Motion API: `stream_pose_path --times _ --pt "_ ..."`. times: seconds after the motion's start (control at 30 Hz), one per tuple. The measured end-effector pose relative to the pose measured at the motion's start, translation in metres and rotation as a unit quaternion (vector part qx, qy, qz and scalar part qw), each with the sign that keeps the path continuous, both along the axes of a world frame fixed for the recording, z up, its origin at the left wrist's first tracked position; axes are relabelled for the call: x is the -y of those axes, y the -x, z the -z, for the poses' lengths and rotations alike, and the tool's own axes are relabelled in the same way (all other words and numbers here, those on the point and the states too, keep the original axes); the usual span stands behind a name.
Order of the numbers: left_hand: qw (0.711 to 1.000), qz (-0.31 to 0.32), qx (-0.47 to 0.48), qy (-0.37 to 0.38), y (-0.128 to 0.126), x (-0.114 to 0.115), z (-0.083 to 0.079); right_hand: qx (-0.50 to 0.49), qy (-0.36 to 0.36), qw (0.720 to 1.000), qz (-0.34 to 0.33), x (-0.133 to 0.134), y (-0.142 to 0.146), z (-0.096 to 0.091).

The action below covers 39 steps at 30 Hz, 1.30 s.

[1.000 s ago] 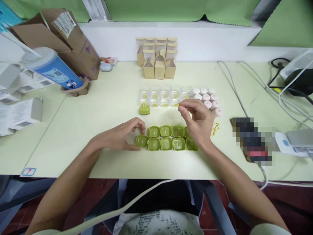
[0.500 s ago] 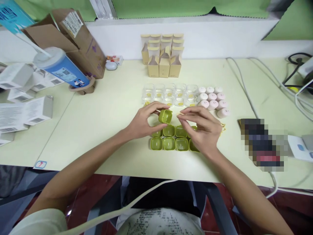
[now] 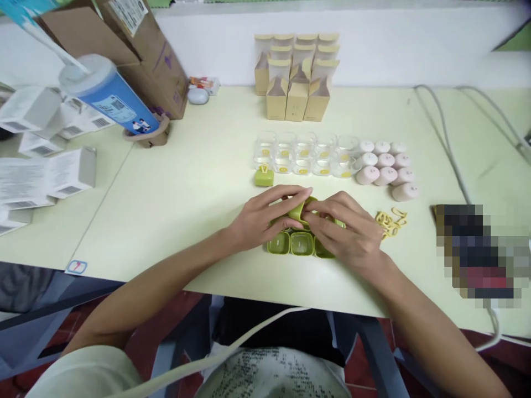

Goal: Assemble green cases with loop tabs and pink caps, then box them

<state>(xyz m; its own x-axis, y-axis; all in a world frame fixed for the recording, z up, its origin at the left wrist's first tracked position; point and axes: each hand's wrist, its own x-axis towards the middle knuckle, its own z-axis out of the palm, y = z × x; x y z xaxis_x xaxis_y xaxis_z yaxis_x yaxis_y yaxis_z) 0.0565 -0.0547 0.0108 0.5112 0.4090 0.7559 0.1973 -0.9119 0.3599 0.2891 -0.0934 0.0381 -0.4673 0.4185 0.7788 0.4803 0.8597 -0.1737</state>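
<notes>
My left hand grips a small green square cup, lifted just above a cluster of like green cups on the table. My right hand meets it from the right, fingertips pinched against the cup's rim; what they pinch is too small to make out. A single green cup with a yellow loop on top stands apart to the upper left. A small heap of yellow loops lies to the right of my right hand.
Behind the hands stand clear plastic cups, pink rounded caps and tan cartons. At the left are a blue cylinder, cardboard boxes and white cartons. Cables run on the right.
The left hand picked a green cup out of the row and raised it. The right hand came from the clear cups to meet it, and both now sit lower and closer together.
</notes>
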Motion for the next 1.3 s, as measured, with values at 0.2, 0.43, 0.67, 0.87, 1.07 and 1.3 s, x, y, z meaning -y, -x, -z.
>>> stream_pose_path --times 0.2,0.43,0.67,0.87,1.07,1.3 --pt "0.999 0.000 -0.027 -0.019 0.001 0.000 0.000 0.016 -0.026 0.999 0.011 -0.002 0.000 0.001" --pt "1.000 0.000 0.009 -0.002 -0.008 0.006 0.005 -0.013 0.002 1.000 -0.006 -0.001 0.002 0.000" --pt "0.999 -0.015 0.032 -0.007 -0.014 0.009 0.005 -0.042 0.040 0.998 -0.024 0.003 -0.001 0.000" --pt "0.996 -0.048 0.073 -0.005 -0.009 0.003 -0.002 -0.239 0.223 0.944 0.038 0.005 -0.005 -0.002" --pt "0.995 -0.002 0.079 -0.060 -0.014 0.008 -0.002 -0.319 0.536 0.778 -0.070 0.002 -0.002 -0.004" --pt "0.995 -0.002 0.092 -0.048 -0.019 0.012 0.003 -0.316 0.507 0.800 -0.049 0.006 0.005 -0.001"
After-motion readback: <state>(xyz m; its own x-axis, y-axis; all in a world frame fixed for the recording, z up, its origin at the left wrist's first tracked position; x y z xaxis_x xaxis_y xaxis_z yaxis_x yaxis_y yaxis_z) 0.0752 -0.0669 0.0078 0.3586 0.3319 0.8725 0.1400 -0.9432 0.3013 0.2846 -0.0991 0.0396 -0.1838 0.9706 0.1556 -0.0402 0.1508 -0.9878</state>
